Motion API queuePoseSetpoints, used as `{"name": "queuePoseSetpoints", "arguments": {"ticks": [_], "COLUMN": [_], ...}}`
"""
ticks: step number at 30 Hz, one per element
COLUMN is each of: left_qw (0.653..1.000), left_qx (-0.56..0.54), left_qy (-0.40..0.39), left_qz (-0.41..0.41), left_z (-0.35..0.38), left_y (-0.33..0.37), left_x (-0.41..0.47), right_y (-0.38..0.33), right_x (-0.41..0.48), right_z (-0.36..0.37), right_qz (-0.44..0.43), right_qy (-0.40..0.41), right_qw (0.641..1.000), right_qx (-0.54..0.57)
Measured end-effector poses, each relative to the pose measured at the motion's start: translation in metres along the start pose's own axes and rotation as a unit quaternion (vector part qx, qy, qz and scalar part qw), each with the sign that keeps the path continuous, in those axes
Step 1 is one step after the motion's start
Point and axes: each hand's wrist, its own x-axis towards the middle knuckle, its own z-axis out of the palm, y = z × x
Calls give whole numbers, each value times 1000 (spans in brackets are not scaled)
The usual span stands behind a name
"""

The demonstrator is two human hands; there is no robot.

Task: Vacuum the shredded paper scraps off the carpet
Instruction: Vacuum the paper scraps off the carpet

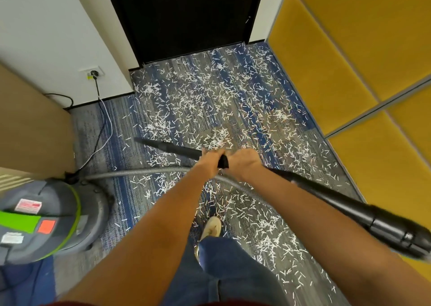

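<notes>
Left hand (210,163) and right hand (245,163), each grip closed round the black wand (172,148); the looped hose (140,171) near the shoe (212,227) may snag, scattering paper scraps (198,100).

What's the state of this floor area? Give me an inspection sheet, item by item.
Surface: blue-grey carpet, littered over most of it.
Job's things: paper scraps scattered from the door back past the shoe; black vacuum tube, tip pointing left; grey hose runs to the canister.
Clutter: nothing seen beyond the scraps.
Hands: left hand and right hand both grip the tube, side by side.
Cables: black cord from wall socket toward the canister.
Surroundings: yellow panels right, wooden cabinet left.
</notes>
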Motion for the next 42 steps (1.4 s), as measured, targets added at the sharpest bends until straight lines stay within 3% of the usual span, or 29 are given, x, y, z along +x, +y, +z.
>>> {"name": "queuePoseSetpoints", "arguments": {"ticks": [6,10,20,26,36,42], "left_qw": [1000,999,996,996,997,997], "left_qx": [23,-3,24,14,61,33], "left_qy": [-8,-10,1,4,13,19], "left_qz": [-9,-50,-85,-85,-44,-68], "left_z": [26,20,-48,-75,-90,-72], "left_y": [-24,-51,-153,-200,-197,-170], "left_x": [4,3,-4,-14,-29,-30], "right_y": [-30,-42,-128,-166,-166,-144], "right_x": [8,9,57,80,73,59], "right_z": [19,0,-70,-104,-114,-99], "right_qz": [16,-37,-33,-36,-66,-82], "right_qy": [-45,-65,-50,-84,-64,-72], "right_qw": [989,990,991,989,992,990], "right_qx": [143,123,118,119,89,88]}}
